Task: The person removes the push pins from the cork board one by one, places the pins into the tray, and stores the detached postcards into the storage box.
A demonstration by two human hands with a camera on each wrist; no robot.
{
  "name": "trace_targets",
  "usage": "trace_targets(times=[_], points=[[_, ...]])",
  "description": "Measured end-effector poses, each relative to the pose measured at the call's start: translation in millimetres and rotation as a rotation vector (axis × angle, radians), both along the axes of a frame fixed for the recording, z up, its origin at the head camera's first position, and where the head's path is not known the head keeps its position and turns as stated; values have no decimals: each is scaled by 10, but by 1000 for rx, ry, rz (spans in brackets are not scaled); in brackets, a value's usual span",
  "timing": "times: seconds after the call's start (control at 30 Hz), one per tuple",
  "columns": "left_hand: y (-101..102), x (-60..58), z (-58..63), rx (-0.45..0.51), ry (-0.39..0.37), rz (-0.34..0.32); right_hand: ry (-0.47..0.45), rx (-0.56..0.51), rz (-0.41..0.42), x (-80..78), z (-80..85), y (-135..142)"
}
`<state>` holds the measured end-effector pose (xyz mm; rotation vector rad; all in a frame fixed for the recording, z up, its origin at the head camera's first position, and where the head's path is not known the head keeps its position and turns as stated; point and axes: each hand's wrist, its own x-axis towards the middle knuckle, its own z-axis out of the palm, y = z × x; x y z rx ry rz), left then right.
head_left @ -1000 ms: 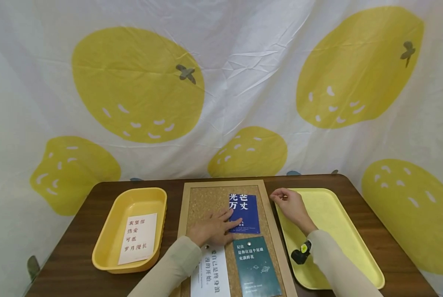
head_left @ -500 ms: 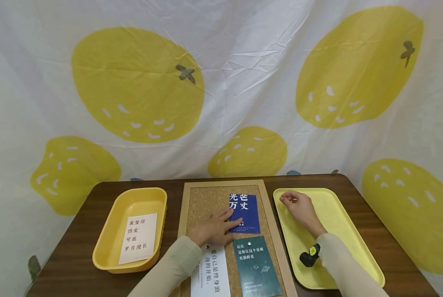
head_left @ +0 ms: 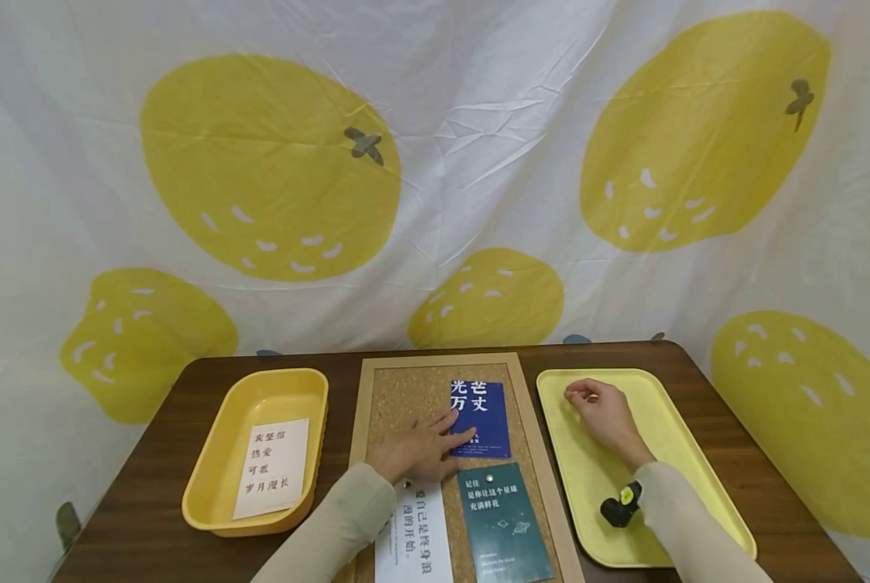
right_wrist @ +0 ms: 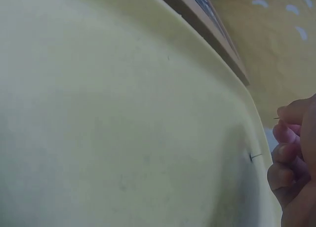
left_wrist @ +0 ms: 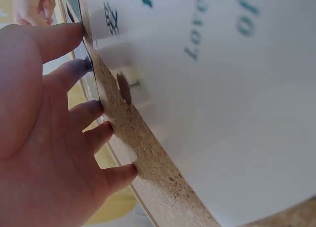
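My left hand (head_left: 422,452) lies with spread, nearly straight fingers on the cork board (head_left: 406,389), its fingertips at the left side of a blue card (head_left: 489,421). Below it on the board are a white card (head_left: 416,538) and a green card (head_left: 506,518), each with a thumbtack at its top; the white card's thumbtack (left_wrist: 124,88) stands out from it in the left wrist view. Over the yellow tray (head_left: 668,453), my right hand (head_left: 604,413) pinches a thumbtack (right_wrist: 276,118) between thumb and finger, its pin poking out. Another thumbtack (right_wrist: 253,157) lies point-up in the tray.
A deeper orange-yellow basin (head_left: 216,461) on the left holds a white card with writing (head_left: 270,470). Everything stands on a dark wooden table (head_left: 136,486), with a lemon-print cloth (head_left: 479,162) hanging behind it. A black wrist camera (head_left: 620,506) sits at my right sleeve.
My right hand has moved rightward from the tray's left edge to over its upper part, fingers still pinched. The left hand and the cards have stayed in place.
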<state>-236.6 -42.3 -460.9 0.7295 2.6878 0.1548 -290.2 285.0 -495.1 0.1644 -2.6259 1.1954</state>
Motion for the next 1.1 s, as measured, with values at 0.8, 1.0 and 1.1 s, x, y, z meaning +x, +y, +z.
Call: trace_targets(times=[0.8,1.0,1.1], points=[[-2,-9,-8,10,-2,9,-22,-11,-40,26,-102,146],[-4,-11,-9,12,4,3,-20,-6,-50,34,-95,145],[-6,-11,-12,12,2,0,-21,-3,-48,34,-97,148]])
